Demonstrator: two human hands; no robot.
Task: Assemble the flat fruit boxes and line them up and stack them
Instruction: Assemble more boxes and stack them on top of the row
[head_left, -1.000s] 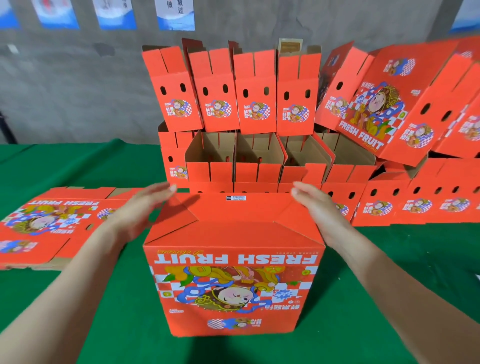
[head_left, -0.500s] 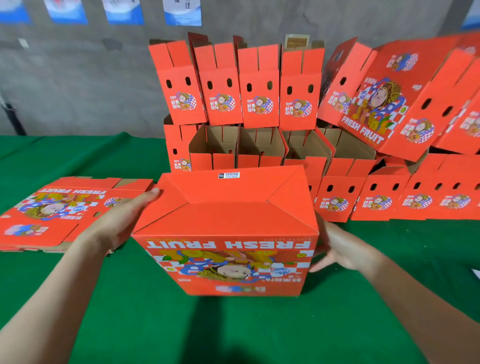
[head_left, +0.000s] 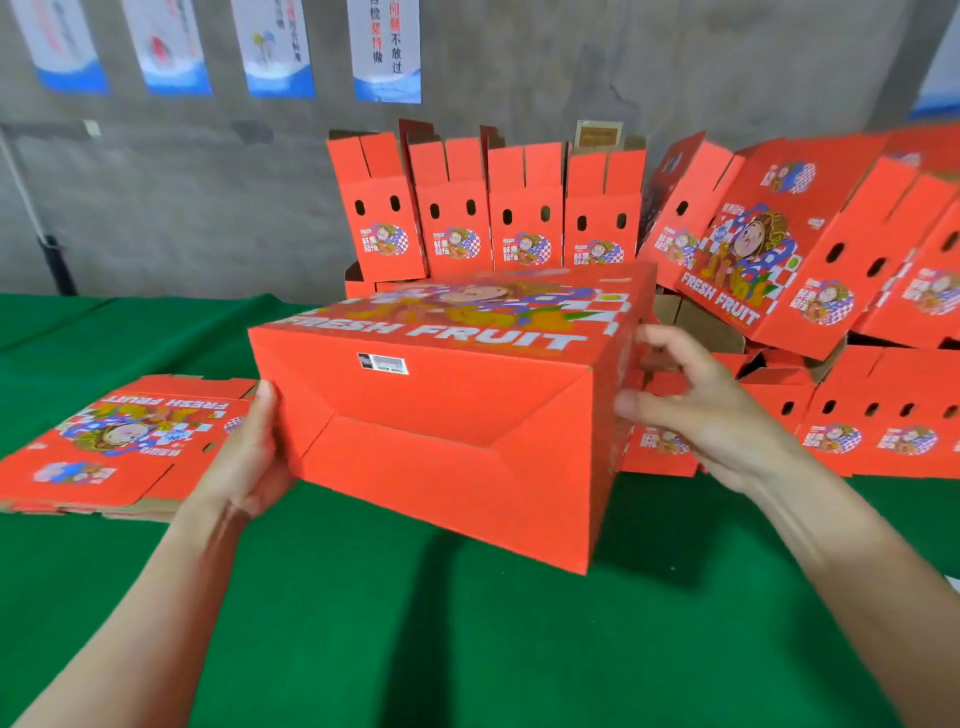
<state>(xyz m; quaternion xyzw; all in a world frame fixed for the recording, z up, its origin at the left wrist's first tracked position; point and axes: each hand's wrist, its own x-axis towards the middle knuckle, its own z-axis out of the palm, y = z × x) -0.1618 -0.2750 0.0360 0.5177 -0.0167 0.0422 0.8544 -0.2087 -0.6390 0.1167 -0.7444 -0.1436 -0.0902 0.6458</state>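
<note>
We hold the fruit box (head_left: 457, 441) tipped above the counter (head_left: 467, 649), left hand (head_left: 249, 457) gripping its left wall, right hand (head_left: 696, 415) resting loosely against the right; it looks light, stiff, best taken by both walls.

Green cloth (head_left: 467, 649) lies under the left hand (head_left: 249, 457) and right hand (head_left: 711, 415), while far beyond them a grey wall (head_left: 182, 208) carries a row of white-and-blue posters (head_left: 387, 52), mostly on the left hand's side.
</note>
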